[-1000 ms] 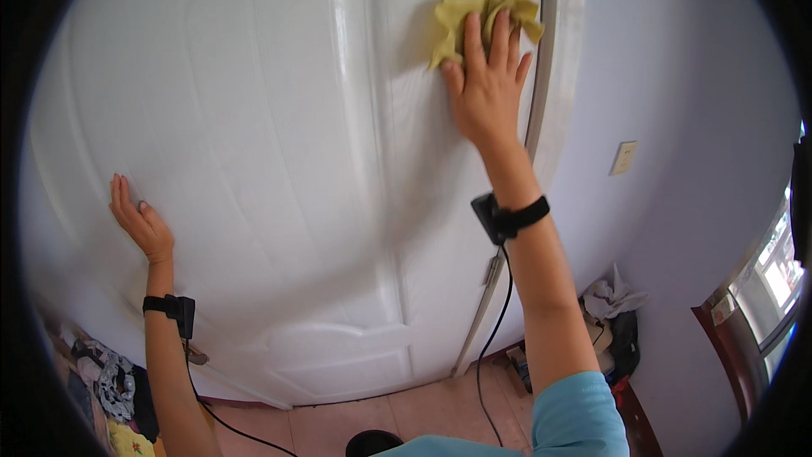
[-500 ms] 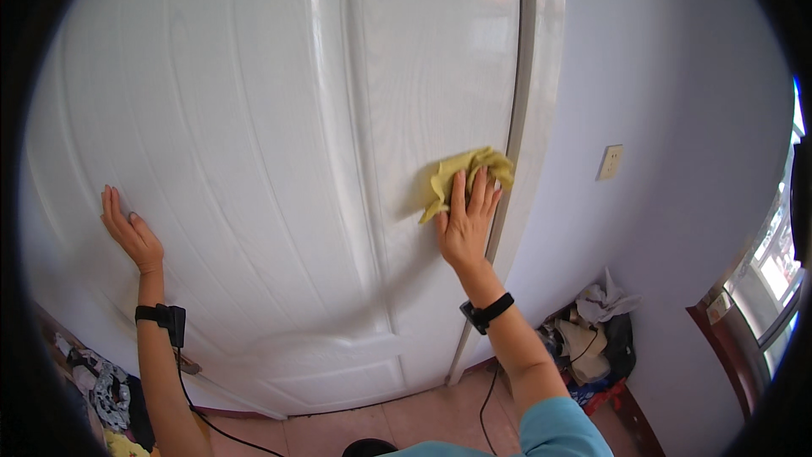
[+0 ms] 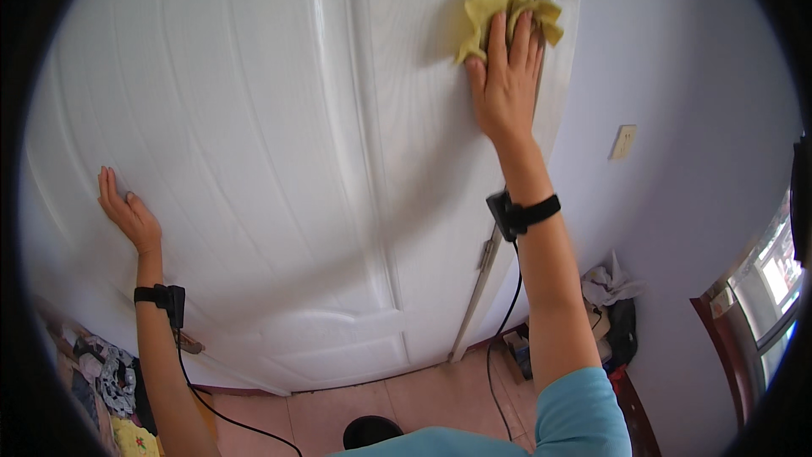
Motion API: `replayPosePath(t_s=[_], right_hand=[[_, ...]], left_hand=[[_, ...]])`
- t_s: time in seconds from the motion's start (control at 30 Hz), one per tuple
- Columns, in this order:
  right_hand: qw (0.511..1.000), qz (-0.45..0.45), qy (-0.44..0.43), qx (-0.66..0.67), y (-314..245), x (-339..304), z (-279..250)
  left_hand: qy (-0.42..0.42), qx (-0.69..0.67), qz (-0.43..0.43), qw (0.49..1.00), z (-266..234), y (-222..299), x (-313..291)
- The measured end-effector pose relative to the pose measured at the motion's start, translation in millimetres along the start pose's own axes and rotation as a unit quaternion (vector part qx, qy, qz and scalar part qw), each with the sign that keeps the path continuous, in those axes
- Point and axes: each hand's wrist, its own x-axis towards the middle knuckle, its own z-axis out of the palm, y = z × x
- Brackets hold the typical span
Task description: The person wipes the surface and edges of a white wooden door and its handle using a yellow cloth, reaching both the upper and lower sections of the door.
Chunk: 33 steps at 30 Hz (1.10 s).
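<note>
A white panelled door fills most of the view. My right hand presses a crumpled yellow cloth flat against the door's upper right part, beside the frame. The fingers lie spread over the cloth, and its folds stick out past them on both sides. My left hand is at the door's left side, fingers stretched upward, with no object in it. Whether its palm touches the door's edge is hard to tell. Black straps with small boxes and cables circle both wrists.
A door handle shows beside my left forearm, and a hinge at the right edge. Bags are heaped on the pink tiled floor at right; clothes lie at left. A socket and a window are at right.
My right hand has slid the yellow cloth up the door and slightly right, with the arm stretched further. My left hand has stayed almost in place.
</note>
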Motion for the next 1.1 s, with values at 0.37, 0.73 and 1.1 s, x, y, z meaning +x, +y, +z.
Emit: replayPosePath(t_s=[0.37,0.73,1.1], right_hand=[[0.965,0.119,-0.231,0.024,-70.3,-281.4,-37.9],[0.990,0.091,-0.097,0.049,-94.2,-79.5,-11.2],[0.952,-0.075,-0.298,-0.002,-121.5,-226.8,-43.0]], left_hand=[[0.015,-0.009,-0.014,1.000,11.9,4.1,-3.7],[-0.103,0.079,-0.023,0.991,-14.4,11.8,1.8],[-0.268,0.117,0.011,0.956,-46.6,19.6,19.4]])
